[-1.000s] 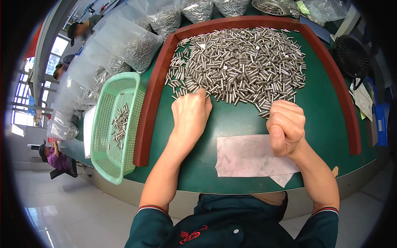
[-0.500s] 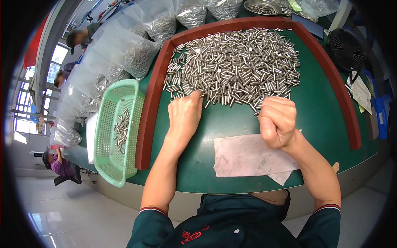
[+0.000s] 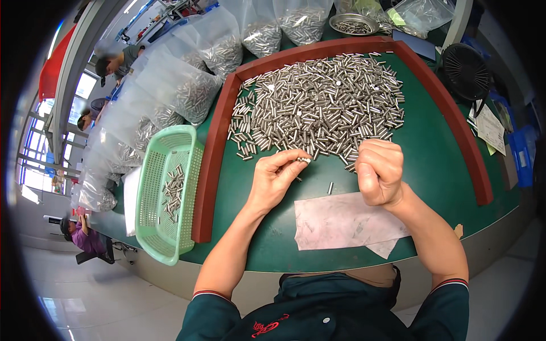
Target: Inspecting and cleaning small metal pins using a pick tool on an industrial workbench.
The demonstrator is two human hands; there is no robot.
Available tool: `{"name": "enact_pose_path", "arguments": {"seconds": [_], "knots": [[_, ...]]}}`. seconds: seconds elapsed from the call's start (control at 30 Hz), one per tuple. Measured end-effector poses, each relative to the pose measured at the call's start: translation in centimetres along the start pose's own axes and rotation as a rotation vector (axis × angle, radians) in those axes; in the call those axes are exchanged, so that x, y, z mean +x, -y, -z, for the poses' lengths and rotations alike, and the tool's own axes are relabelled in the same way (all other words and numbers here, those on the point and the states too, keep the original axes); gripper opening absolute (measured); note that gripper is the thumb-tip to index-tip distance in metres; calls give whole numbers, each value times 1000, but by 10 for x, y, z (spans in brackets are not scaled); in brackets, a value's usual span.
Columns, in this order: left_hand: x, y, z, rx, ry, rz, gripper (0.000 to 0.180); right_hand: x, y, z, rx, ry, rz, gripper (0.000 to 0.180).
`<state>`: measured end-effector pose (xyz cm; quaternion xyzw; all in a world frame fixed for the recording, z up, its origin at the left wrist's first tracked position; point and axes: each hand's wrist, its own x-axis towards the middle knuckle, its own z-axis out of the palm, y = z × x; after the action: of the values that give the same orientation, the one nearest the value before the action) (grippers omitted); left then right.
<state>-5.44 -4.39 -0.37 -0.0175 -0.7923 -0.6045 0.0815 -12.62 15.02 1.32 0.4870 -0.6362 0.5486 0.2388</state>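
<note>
A wide heap of short metal pins [image 3: 330, 102] covers the far part of the green tabletop [image 3: 438, 153]. At the heap's near edge my left hand [image 3: 276, 177] is closed, with several metal pins [image 3: 304, 160] pinched between thumb and fingers, their ends showing. My right hand [image 3: 380, 171] is a tight fist just in front of the heap's near right side; whatever it may hold is hidden. One loose pin [image 3: 330, 188] lies between the hands. Below it is a stained pinkish-white cloth [image 3: 341, 224], partly under my right wrist.
Dark red rails [image 3: 215, 153] frame the heap on three sides. Left of them stands a pale green basket [image 3: 147, 221] holding some pins. Clear bags of pins [image 3: 196, 94] line the back left. A metal bowl [image 3: 354, 25] and a black fan [image 3: 465, 71] stand farther back. Other people sit at left.
My left hand has moved right and nearer from the heap, now showing pins in its fingers. A loose pin now lies apart on the tabletop. My right fist stays closed in nearly the same place.
</note>
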Motion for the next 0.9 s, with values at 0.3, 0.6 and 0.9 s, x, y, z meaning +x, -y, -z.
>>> {"name": "enact_pose_path", "arguments": {"seconds": [0.3, 0.6, 0.9], "knots": [[1, 0, 1, -23, 22, 72, 11, -1, -1, 0, 4, -2, -13, 16], [0, 1, 1, -522, 136, 280, 17, 0, -1, -1, 12, -2, -31, 14], [2, -7, 0, -872, 217, 404, 18, 0, -2, 0, 12, 5, -37, 13]]}}
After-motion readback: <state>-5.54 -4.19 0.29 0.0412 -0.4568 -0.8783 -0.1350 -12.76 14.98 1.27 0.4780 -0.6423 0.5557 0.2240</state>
